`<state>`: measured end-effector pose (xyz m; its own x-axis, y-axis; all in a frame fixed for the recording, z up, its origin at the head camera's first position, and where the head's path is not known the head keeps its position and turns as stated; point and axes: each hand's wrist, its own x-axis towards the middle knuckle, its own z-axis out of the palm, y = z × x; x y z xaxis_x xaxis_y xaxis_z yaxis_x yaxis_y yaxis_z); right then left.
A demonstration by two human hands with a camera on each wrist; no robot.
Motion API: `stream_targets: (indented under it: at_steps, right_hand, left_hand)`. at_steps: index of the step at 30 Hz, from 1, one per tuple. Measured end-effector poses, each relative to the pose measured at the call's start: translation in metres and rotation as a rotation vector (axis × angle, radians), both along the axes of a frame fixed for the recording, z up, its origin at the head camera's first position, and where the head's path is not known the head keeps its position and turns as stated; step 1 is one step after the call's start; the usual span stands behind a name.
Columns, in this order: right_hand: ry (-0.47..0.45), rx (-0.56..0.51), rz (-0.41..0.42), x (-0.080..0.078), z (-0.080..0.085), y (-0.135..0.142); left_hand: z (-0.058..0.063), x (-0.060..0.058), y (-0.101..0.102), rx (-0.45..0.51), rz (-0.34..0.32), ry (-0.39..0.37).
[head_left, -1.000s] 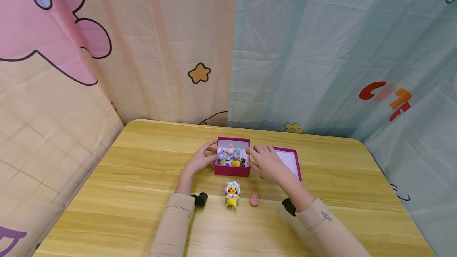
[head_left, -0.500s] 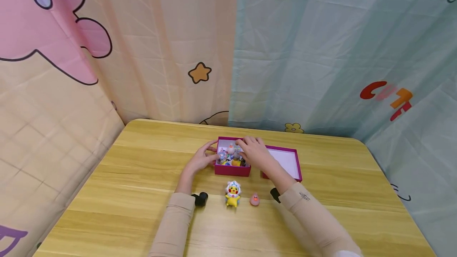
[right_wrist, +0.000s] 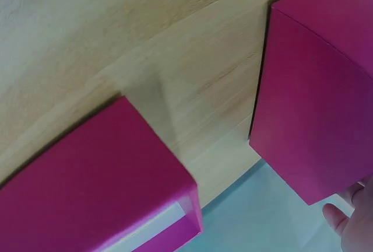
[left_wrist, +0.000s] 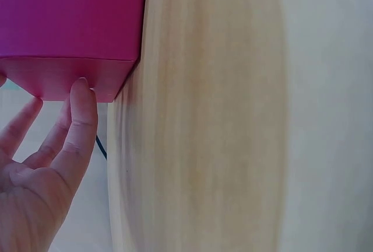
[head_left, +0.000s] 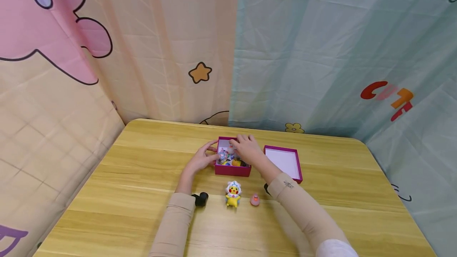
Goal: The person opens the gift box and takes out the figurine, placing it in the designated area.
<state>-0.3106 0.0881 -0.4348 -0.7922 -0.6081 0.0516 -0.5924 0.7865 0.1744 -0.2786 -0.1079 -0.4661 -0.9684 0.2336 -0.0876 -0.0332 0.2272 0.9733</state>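
Note:
A small magenta box (head_left: pixel 232 170) holds several little toy figurines (head_left: pixel 226 156). My left hand (head_left: pixel 200 160) is at the box's left side; in the left wrist view its fingers (left_wrist: pixel 83 109) extend against the box's end wall. From the right, my right hand (head_left: pixel 248 150) reaches over the rim into the box and covers part of the toys. I cannot tell whether it holds one, since its fingertips are hidden. In the right wrist view a fingertip (right_wrist: pixel 335 217) shows by the box wall. Before the box stand a yellow figurine (head_left: pixel 233 195) with a white hood and a pink duck (head_left: pixel 255 200).
To the right of the box lies its magenta lid (head_left: pixel 283 161), white inside facing up. Everything is on a wooden table (head_left: pixel 150 150), with a patterned curtain (head_left: pixel 303 50) hanging behind its far edge. Black wrist cameras (head_left: pixel 201 199) sit at the cuffs.
My right hand has moved left, from beside the box's right rim to over the toys inside, uncovering more of the lid. The left hand and the two figurines outside stay put.

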Motion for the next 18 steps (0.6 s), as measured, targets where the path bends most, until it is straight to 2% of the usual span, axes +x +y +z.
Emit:
stream_targets:
  at_steps: [10, 15, 18]
  right_hand:
    - [0.05, 0.131, -0.001, 0.0, -0.007, -0.007]
    - [0.054, 0.146, 0.003, 0.0, -0.012, -0.008]
    - [0.067, 0.136, 0.011, -0.001, -0.014, -0.009]
  left_hand:
    - [-0.001, -0.001, -0.001, 0.006, 0.006, -0.016]
    - [0.0, 0.0, -0.001, 0.005, -0.007, -0.005]
    - [0.007, 0.004, -0.001, 0.017, -0.027, -0.004]
